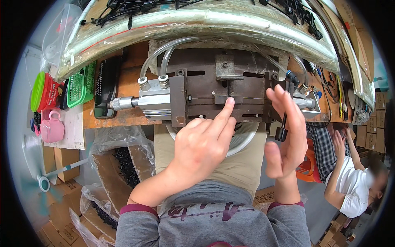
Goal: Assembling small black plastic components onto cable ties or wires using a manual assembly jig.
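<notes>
My left hand reaches over the front of a dark metal fixture. Its index finger is stretched out, the tip touching a thin black piece at the fixture's middle block; the other fingers are partly bent, with nothing seen in them. My right hand is raised at the fixture's right end, thumb apart from the long fingers. A black plastic part with a thin stem is held against those fingers, though the exact grip is partly hidden. A thin metal rod runs toward the middle block from the left.
Air cylinders with clear hoses flank the fixture. Black parts lie on a plastic-wrapped shelf behind. At left stand a phone-like black tray, a green basket and a pink cup. A white basket sits below; another person is at right.
</notes>
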{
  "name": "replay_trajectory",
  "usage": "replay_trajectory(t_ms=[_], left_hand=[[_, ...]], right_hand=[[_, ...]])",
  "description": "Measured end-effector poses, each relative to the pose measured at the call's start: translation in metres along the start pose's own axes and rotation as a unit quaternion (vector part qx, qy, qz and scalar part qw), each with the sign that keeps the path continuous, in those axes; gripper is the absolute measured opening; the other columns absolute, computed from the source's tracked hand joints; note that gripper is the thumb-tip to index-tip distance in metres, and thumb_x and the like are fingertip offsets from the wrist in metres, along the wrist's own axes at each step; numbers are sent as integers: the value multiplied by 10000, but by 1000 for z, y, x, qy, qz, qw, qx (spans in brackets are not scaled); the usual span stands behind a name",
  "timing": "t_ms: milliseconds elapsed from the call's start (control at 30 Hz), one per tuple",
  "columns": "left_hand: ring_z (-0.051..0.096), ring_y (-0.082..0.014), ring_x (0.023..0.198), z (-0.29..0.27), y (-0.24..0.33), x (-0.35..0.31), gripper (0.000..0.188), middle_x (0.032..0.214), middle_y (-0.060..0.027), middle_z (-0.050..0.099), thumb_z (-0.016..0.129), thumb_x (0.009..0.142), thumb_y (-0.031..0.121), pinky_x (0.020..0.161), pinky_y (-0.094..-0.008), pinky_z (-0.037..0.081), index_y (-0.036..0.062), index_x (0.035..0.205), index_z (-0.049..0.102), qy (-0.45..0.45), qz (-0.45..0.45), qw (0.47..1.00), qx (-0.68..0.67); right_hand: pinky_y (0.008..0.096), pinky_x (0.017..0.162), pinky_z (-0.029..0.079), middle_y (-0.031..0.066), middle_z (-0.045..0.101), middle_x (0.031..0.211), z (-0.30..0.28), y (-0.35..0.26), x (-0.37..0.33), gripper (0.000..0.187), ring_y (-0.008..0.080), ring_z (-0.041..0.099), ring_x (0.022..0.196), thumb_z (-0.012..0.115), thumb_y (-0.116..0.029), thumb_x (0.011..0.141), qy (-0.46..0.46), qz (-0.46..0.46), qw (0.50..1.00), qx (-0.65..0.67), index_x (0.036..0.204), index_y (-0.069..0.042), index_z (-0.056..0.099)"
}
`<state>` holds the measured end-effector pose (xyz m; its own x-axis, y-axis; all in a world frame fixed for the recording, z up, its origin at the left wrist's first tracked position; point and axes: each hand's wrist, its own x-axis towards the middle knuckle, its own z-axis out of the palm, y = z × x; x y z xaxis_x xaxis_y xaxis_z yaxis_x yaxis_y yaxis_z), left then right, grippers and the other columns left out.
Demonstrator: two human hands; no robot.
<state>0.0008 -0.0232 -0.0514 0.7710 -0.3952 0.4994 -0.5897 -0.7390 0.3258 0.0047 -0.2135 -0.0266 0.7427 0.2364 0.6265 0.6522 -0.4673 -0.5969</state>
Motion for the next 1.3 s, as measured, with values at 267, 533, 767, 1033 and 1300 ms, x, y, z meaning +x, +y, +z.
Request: replay_trajectory(t_ms=[267, 533, 767, 1033, 1300], left_hand=[[672, -190, 671, -31, -6, 22, 265, 1147, -105, 703, 808, 728, 183, 604, -300, 530, 61, 935, 697, -82, 20, 995, -49], [672, -246, 781, -57, -68, 139, 199, 862, -66, 705, 753, 783, 180, 692, -357, 535, 106, 960, 704, 170, 71, 971, 153], [697, -274, 791, -43, -102, 187, 247, 852, -92, 729, 664, 815, 84, 712, -375, 542, 99, 1057, 715, 54, 57, 983, 163], [700, -221, 982, -75, -59, 126, 261, 1113, -93, 710, 711, 757, -11, 827, -300, 547, 37, 1013, 708, 122, 123, 985, -21], [647, -272, 1059, -85, -27, 52, 375, 1308, -178, 603, 792, 669, -33, 888, -352, 548, 32, 1035, 737, 59, 25, 990, -123]], right_hand=[[352, 857, 568, 283, 588, 1276, 1, 3, -15, 462, 291, 690, 1038, 785, 41, 761, 24, 55, 993, 106, 1161, 68, 556], [374, 807, 551, 216, 578, 1287, 19, -6, -16, 281, 338, 641, 1015, 766, 33, 715, -97, 18, 994, -49, 959, 27, 626], [295, 639, 530, 150, 639, 1276, 37, -3, -8, 259, 202, 657, 701, 793, -51, 686, -119, -32, 974, -189, 893, -30, 639], [282, 556, 500, 116, 663, 1251, 29, -11, -1, 267, 193, 594, 556, 804, -96, 677, -172, -23, 956, -235, 892, -54, 653], [347, 561, 525, 114, 706, 875, 2, 8, 92, 245, 227, 640, 571, 771, -216, 780, -154, -1, 987, -48, 911, -48, 649]])
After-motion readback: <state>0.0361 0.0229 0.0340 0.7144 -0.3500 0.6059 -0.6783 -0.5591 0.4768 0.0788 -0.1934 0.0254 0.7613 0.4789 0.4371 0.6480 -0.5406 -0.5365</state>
